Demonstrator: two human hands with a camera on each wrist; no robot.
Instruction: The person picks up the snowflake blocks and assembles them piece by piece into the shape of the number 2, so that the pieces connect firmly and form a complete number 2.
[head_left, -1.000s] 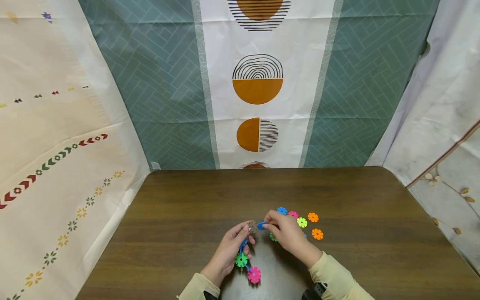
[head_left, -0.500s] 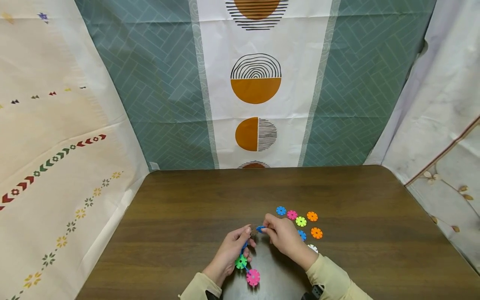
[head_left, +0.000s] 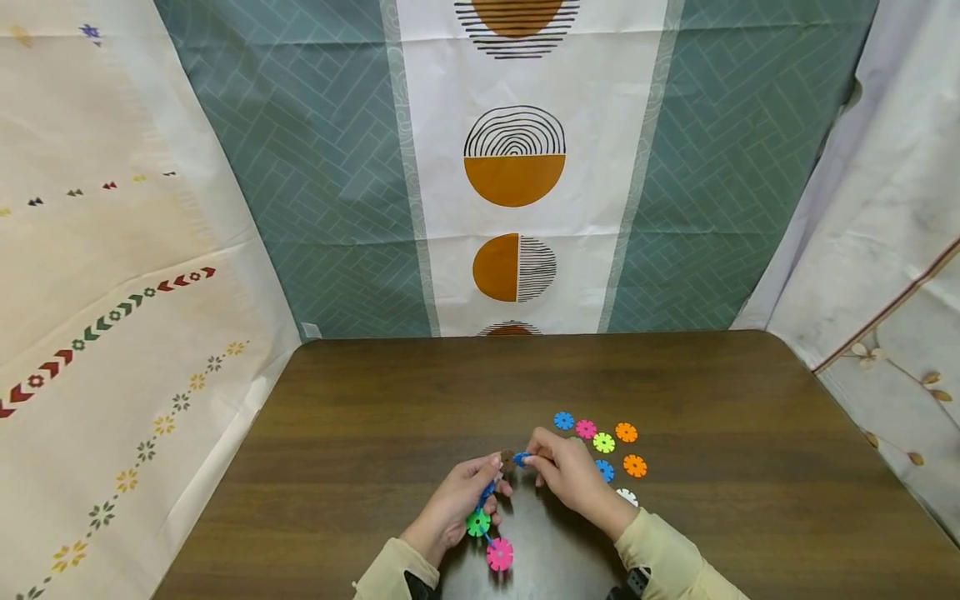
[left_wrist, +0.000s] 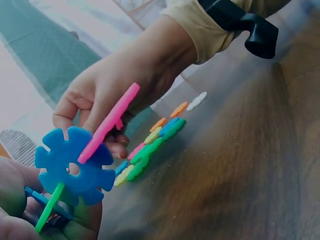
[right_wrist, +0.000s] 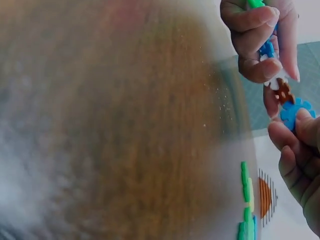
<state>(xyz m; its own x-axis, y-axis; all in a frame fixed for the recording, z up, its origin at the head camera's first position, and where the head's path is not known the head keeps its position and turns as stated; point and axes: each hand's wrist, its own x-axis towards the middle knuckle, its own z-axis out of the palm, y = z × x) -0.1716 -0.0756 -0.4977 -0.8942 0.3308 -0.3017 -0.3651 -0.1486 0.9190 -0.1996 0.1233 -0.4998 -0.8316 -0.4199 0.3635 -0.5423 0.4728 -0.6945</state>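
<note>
My left hand (head_left: 459,498) grips a chain of notched plastic discs. A green disc (head_left: 478,522) and a pink disc (head_left: 499,554) hang from its lower end; a larger-looking blue disc (left_wrist: 90,175) joins them in the left wrist view. At the chain's upper end, a white disc (right_wrist: 275,79) and a brown disc (right_wrist: 284,92) stick out past the left fingertips. My right hand (head_left: 576,479) pinches another blue disc (right_wrist: 290,116) between thumb and fingers, its edge against the brown disc. Whether their slots interlock, I cannot tell. Left fingers partly cover the chain's middle.
Loose discs lie on the brown table (head_left: 375,417) beyond and beside the right hand: blue (head_left: 564,421), pink (head_left: 586,429), yellow (head_left: 603,442), orange (head_left: 634,466) and white (head_left: 627,497) among them. Green discs (left_wrist: 172,129) show in the left wrist view.
The right hand has brought its blue disc slightly left and nearer me, from apart to against the brown disc. The brown disc has turned, and the chain's hanging end has swung a little left.
</note>
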